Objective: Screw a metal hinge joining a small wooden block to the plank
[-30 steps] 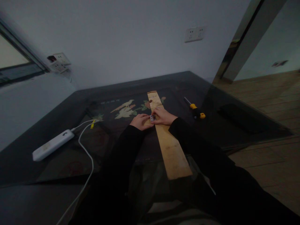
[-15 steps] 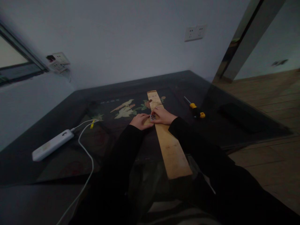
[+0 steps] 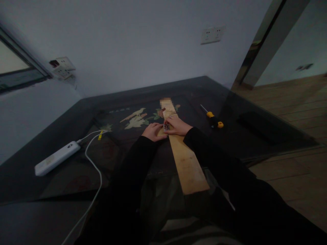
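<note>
A long pale wooden board (image 3: 187,160) lies lengthwise in front of me, its near end jutting past the table edge. On its middle my right hand (image 3: 178,126) is closed, thumb and fingers pinching a small piece with a dark and silvery pattern (image 3: 166,127); its kind is too small to make out. Close by on the left, my left hand (image 3: 154,132) curves at the board's left edge, fingertips at the same small piece. Between its thumb and fingers shows a bit of yellowish wood. Whether the left fingers grip that wood or only rest there is hidden.
A yellow and black screwdriver (image 3: 214,119) lies right of the board on the dark table (image 3: 143,92). On the left are a white power strip (image 3: 57,158) and its white cable (image 3: 99,170). A dark flat object (image 3: 263,127) is at the right. Wall sockets (image 3: 212,35) are behind.
The small patterned piece looks slightly turned between my fingers. Both hands and the board stay in nearly the same place.
</note>
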### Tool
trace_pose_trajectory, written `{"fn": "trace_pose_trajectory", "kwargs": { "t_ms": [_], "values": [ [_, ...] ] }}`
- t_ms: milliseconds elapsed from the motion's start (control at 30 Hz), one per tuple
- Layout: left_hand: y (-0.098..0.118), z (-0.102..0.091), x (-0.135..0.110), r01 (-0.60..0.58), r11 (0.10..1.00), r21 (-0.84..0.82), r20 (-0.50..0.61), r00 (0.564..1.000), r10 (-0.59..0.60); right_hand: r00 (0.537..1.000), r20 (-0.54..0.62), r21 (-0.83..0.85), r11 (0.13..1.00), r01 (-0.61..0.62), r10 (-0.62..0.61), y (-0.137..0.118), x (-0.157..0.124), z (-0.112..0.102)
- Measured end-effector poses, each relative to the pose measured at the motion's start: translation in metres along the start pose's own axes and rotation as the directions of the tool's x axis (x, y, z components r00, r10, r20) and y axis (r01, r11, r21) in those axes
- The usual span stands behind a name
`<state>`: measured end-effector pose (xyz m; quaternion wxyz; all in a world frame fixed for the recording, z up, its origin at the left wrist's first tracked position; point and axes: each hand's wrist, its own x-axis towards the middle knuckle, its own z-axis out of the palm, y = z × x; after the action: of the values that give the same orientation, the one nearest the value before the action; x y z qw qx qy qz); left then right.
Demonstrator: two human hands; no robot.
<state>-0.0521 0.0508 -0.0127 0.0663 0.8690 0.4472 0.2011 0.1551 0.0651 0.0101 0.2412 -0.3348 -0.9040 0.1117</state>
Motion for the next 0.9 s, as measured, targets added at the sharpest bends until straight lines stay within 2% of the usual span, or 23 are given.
{"fn": "trace_pose_trajectory", "kwargs": {
  "t_ms": [667, 800, 900],
  "values": [
    [-0.006, 0.007, -0.001, 0.034, 0.995, 0.098, -0.009, 0.999, -0.033, 1.0, -0.003, 0.014, 1.0, 0.001, 0.0, -0.002, 0.001, -0.002],
    [-0.015, 0.003, -0.002, 0.099, 0.989, 0.106, -0.006, 0.995, -0.099, 1.0, 0.007, 0.002, 1.0, -0.008, 0.008, -0.002, 0.001, -0.002],
    [-0.029, -0.008, -0.008, 0.211, 0.97, 0.123, -0.006, 0.977, -0.212, 1.0, 0.016, 0.0, 1.0, -0.019, 0.019, -0.002, 0.001, -0.003]
  ]
}}
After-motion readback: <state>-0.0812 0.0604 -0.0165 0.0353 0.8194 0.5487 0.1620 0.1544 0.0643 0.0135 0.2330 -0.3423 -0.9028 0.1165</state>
